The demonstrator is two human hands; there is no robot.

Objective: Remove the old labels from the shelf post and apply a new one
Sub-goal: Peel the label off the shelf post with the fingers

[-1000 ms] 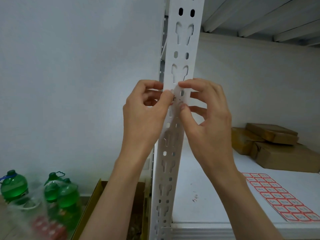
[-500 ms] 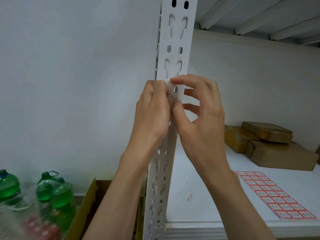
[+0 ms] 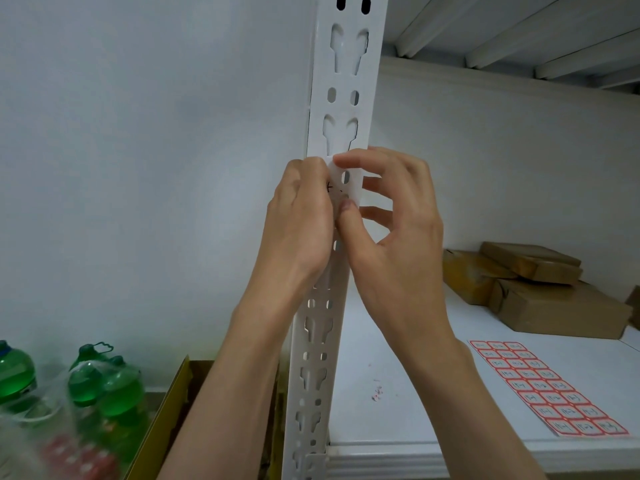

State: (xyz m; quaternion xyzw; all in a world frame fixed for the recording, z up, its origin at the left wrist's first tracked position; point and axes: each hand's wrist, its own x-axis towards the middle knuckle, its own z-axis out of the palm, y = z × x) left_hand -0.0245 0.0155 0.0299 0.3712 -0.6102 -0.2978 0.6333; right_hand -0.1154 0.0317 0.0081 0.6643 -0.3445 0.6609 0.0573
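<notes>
The shelf post [image 3: 341,109] is standing upright at centre: white painted metal, smooth, punched with oval holes and keyhole-shaped slots. A white label [image 3: 348,183] with faint dark handwriting is lying flat on its face at hand height. The left hand [image 3: 299,220] is curling against the post's left edge, its fingertips pressing at the label's left side; whether it is pinching the label cannot be told. The right hand [image 3: 391,230] is pinching the label, index fingertip at its top edge, thumb at its bottom. On the white shelf board [image 3: 433,393] a sheet of red-bordered labels [image 3: 543,386] is lying at near right.
</notes>
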